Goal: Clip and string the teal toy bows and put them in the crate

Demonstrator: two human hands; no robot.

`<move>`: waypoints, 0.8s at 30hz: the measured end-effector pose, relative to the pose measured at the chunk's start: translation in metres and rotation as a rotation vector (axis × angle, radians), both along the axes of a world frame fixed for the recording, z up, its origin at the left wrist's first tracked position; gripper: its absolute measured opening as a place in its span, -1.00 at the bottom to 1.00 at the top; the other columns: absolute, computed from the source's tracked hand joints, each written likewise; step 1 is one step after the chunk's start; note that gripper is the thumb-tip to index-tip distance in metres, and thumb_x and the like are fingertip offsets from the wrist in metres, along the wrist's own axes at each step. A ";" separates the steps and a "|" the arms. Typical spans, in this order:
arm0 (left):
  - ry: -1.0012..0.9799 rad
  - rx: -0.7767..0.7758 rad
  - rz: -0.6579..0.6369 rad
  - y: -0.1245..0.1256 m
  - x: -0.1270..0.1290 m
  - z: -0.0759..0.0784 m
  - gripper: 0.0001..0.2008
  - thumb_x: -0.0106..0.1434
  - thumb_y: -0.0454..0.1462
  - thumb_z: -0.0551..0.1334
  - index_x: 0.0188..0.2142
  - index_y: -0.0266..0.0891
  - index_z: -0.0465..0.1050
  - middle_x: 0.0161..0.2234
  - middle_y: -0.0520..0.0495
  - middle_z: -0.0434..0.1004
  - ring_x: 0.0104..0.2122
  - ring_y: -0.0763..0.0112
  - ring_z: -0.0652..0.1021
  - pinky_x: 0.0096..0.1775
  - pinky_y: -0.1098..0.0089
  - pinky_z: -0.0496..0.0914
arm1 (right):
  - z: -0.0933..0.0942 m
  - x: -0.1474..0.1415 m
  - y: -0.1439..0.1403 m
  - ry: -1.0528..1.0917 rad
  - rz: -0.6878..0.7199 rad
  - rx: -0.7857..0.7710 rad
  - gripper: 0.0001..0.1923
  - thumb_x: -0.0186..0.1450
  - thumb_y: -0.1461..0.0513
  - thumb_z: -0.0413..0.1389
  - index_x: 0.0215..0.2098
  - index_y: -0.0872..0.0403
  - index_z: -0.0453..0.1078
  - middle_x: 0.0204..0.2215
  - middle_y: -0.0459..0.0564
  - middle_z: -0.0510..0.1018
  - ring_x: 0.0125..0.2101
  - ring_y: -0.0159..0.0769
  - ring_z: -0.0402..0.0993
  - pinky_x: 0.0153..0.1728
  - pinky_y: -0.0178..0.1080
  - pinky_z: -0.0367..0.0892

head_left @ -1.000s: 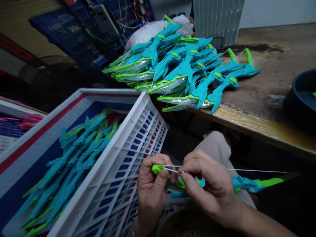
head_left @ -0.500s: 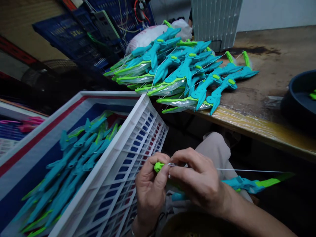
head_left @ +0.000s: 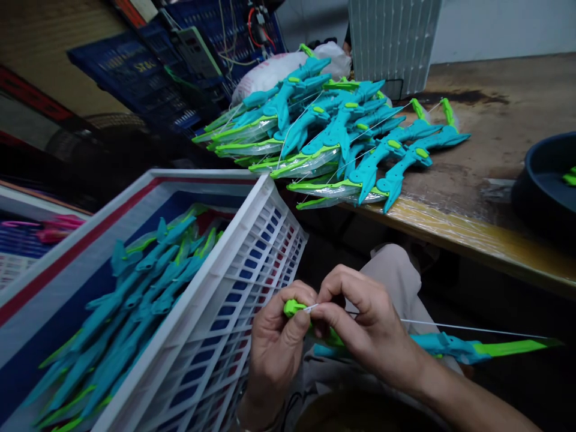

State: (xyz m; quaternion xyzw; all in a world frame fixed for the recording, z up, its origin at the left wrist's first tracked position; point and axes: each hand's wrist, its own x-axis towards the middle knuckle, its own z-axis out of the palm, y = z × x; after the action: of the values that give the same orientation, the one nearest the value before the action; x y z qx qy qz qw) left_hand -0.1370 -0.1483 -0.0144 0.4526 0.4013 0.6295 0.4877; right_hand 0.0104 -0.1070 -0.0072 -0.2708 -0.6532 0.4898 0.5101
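A teal and green toy bow [head_left: 443, 347] lies across my lap, its far green limb pointing right. My left hand [head_left: 276, 342] is closed around the near green tip of this bow. Just right of that tip, my right hand [head_left: 369, 318] pinches the white string [head_left: 472, 328] where it meets the tip. The string runs taut from behind my right hand towards the far limb's end. Part of the bow's middle is hidden behind my right hand and wrist.
A white plastic crate [head_left: 265, 210] with several toy bows [head_left: 148, 300] stands at left. More assembled bows [head_left: 333, 132] are piled on the wooden table [head_left: 486, 150]. A dark round basin [head_left: 540, 180] sits at the table's right. My knee [head_left: 396, 264] is beneath the table edge.
The bow's far end has shifted right and slightly down. My right fingers have drawn the string's end close against the green tip, and the loop seen earlier now looks narrower.
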 end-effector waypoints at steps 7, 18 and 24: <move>-0.019 -0.006 -0.007 0.003 0.000 -0.003 -0.86 0.38 -0.22 0.34 -0.31 -0.20 0.58 -0.40 0.03 0.38 -0.45 0.51 0.44 -0.42 0.56 0.41 | -0.003 -0.008 -0.004 0.156 0.040 -0.267 -0.78 0.37 0.28 0.24 -0.45 0.13 0.43 -0.50 -0.14 0.48 -0.50 -0.47 0.44 -0.46 -0.41 0.34; 0.021 0.038 0.030 0.006 0.002 -0.009 -0.83 0.43 -0.22 0.30 -0.31 -0.20 0.55 -0.41 0.07 0.37 -0.48 0.58 0.44 -0.40 0.59 0.41 | -0.006 -0.015 0.002 0.337 0.153 -0.510 -0.72 0.31 0.21 0.31 -0.51 0.13 0.44 -0.56 -0.15 0.47 -0.53 -0.48 0.41 -0.46 -0.42 0.33; -0.014 0.019 0.031 0.006 0.005 -0.006 -0.80 0.41 -0.18 0.32 -0.36 -0.19 0.53 -0.49 0.08 0.33 -0.50 0.54 0.41 -0.42 0.57 0.39 | -0.012 -0.017 0.002 0.360 0.133 -0.424 -0.74 0.33 0.26 0.33 -0.50 0.13 0.48 -0.51 -0.16 0.48 -0.55 -0.49 0.45 -0.49 -0.43 0.35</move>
State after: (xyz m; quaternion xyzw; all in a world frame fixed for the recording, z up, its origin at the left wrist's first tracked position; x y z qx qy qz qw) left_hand -0.1318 -0.1425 -0.0201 0.4465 0.3988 0.6439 0.4764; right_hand -0.0063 -0.1053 -0.0193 -0.2366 -0.4513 0.6879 0.5168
